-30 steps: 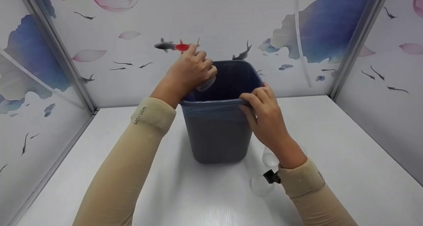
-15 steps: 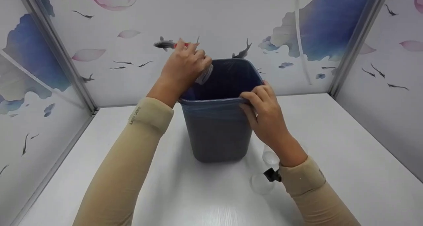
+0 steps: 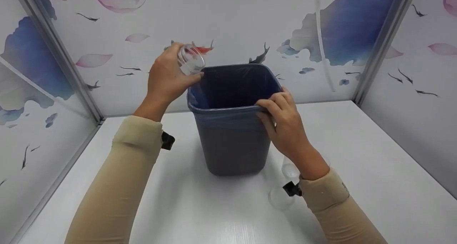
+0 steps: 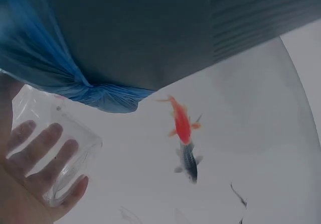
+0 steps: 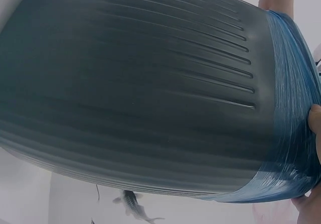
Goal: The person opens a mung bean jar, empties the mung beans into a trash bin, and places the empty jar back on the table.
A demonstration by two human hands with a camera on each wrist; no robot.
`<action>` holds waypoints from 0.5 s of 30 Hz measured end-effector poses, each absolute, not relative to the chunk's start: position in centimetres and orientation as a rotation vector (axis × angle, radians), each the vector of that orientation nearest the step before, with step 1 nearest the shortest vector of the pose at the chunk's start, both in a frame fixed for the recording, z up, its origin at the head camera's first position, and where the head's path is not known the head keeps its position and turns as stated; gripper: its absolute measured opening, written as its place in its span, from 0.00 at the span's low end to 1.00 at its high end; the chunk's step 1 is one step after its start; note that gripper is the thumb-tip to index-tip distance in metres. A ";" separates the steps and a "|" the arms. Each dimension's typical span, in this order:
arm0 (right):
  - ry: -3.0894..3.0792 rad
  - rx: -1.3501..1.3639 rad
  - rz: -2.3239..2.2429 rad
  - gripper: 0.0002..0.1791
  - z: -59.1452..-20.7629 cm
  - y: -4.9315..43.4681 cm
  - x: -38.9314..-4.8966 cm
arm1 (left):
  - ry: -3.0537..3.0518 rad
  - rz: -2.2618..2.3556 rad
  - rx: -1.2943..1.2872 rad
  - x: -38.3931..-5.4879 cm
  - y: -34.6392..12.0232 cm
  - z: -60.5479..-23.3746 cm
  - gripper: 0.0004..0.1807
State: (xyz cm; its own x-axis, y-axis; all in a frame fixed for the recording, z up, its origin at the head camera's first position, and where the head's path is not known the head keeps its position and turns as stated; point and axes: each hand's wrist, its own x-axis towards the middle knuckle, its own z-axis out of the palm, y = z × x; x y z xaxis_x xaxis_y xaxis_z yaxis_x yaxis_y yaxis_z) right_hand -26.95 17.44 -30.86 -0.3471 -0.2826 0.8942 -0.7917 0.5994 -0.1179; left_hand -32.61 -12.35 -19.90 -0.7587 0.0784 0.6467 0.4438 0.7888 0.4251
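Note:
In the head view a grey trash can [image 3: 234, 147] stands upright on the white table, a blue bag [image 4: 108, 96] folded over its rim. My left hand [image 3: 166, 74] grips a clear plastic cup [image 3: 191, 59], tilted, beside the can's left rim. The left wrist view shows the fingers wrapped round the cup's clear wall. At the can's front right corner, my right hand [image 3: 287, 126] pinches the bagged rim, with the thumb outside and the fingers over the top. The can's bottom inside is dark and hidden.
Two clear round containers, one nearer [image 3: 281, 198] and one farther [image 3: 291, 169], sit on the table [image 3: 221, 208] close to the right forearm, partly hidden by it. White panels [image 3: 228, 23] painted with fish and petals enclose the table at the back and sides.
My left hand has come up out of the can's mouth and moved left, turning so that the cup now shows. The right hand stays on the rim.

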 end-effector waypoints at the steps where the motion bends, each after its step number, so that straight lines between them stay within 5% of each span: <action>1: -1.905 0.861 0.693 0.08 -30.9 17.4 -26.9 | -2.327 -0.867 -0.382 -32.4 -12.7 -20.1 0.41; 15: -1.890 0.865 0.696 0.08 -31.0 17.4 -27.0 | -2.232 -1.654 -0.229 -29.0 -17.0 -26.0 0.45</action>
